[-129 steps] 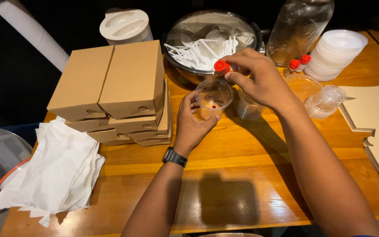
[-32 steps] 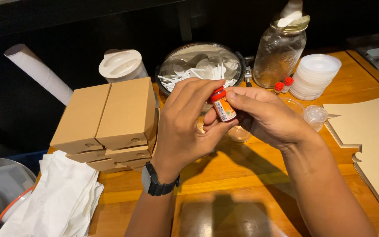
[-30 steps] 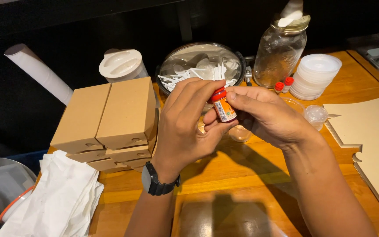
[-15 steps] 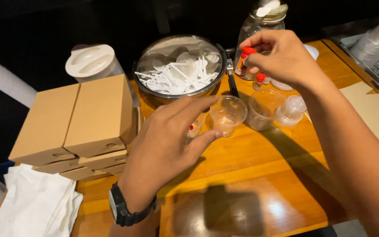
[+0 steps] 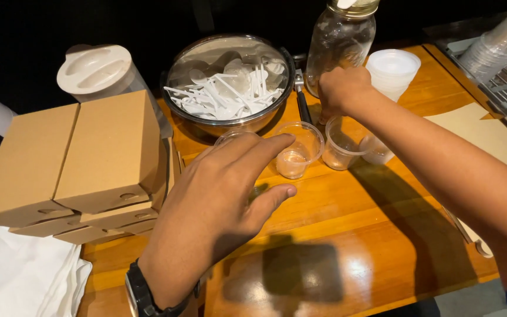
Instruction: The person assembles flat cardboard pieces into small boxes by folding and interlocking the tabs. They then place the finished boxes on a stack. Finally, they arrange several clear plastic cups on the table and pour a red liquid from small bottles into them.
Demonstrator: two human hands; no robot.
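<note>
Several small clear plastic cups stand close together on the wooden bench (image 5: pixel 347 235), and that crowding is the main risk as judged from this view: the left hand (image 5: pixel 218 205) hovers open, fingers spread and gripping nothing, just above and beside the nearest cup (image 5: pixel 298 151), which holds a little pale sauce, so a careless sweep of those fingers could tip it and spill the contents across the wood. A second cup (image 5: pixel 342 142) stands touching or nearly touching the first, so one could knock the other over. The right hand (image 5: pixel 341 89) is curled closed at the foot of the glass jar (image 5: pixel 340 41); what its grip holds is hidden, and a bump there could rock the tall jar toward the cups. By count: two cups plainly seen, a third rim (image 5: pixel 230 136) half hidden behind the left fingers, perhaps a fourth behind the right forearm; one jar; one steel bowl (image 5: pixel 230 79) of white plastic spoons, too many to count; one stack of white lids (image 5: pixel 393 69); one white lidded tub (image 5: pixel 95 70); a pile of brown cardboard boxes (image 5: pixel 71 158), at least four; one heap of white napkins (image 5: pixel 22 276)
</note>
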